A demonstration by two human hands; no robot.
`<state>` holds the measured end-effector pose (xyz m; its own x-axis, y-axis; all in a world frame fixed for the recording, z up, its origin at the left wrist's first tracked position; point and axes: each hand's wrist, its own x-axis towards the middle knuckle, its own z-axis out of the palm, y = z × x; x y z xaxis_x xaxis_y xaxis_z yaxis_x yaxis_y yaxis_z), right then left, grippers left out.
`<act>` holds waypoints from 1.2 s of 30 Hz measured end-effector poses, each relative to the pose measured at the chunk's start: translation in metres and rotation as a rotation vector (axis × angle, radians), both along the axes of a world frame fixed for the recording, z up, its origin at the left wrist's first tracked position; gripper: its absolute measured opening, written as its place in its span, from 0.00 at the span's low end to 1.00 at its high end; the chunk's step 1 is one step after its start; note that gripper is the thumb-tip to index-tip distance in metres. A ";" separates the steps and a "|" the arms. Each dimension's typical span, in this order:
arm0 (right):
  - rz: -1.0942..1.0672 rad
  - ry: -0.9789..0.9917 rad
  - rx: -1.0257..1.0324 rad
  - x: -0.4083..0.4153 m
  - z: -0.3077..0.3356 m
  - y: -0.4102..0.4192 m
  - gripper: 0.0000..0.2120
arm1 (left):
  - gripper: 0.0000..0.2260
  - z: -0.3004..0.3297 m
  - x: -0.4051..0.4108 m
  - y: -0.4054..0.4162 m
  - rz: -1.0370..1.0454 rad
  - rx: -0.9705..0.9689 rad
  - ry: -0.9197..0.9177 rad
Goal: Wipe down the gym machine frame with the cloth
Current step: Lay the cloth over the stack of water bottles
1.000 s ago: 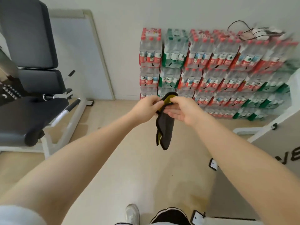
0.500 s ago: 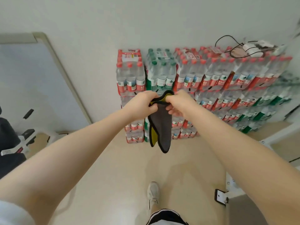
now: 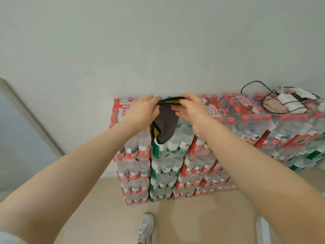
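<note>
- A single wide-angle view, from a camera worn on the person's head, looks forward and somewhat down.
- It faces a stack of bottled-water packs (image 3: pixel 175 155) standing against a pale wall (image 3: pixel 158 41); the stack fills the middle and right of the view.
- The stack is near: both forearms reach towards it from the lower corners, and the left hand (image 3: pixel 142 111) and right hand (image 3: pixel 191 110) appear in front of its top edge.
- Below the stack, the floor (image 3: pixel 105 208) and one shoe (image 3: pixel 145 228) show at the bottom edge.
- Straight lines bow outwards to the left of the stack.
- No second view shares this scene.
</note>
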<state>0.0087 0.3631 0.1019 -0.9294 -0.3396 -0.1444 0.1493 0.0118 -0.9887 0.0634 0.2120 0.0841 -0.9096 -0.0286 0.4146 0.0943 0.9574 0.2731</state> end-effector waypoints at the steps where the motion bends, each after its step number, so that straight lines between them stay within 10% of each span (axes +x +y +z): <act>1: -0.014 0.021 -0.031 -0.018 0.002 -0.009 0.08 | 0.17 0.004 -0.022 -0.009 0.027 -0.009 0.012; 10: -0.117 0.188 -0.267 -0.159 0.045 -0.061 0.09 | 0.11 0.066 -0.168 -0.061 -0.103 0.259 0.161; 15: -0.201 0.225 0.089 -0.175 0.018 -0.048 0.10 | 0.08 0.037 -0.191 -0.069 -0.211 0.168 -0.067; 26: 0.600 0.027 0.677 -0.131 -0.061 0.009 0.12 | 0.04 -0.052 -0.128 -0.058 -0.400 0.228 -0.675; 36: 0.008 0.325 0.577 -0.161 -0.069 -0.048 0.07 | 0.16 -0.051 -0.162 -0.071 -0.081 0.189 -0.162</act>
<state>-0.1527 0.3152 0.0330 -0.9542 -0.2987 -0.0178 -0.1577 0.5528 -0.8183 -0.0983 0.1412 0.0335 -0.9661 -0.0159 0.2575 0.1092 0.8790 0.4642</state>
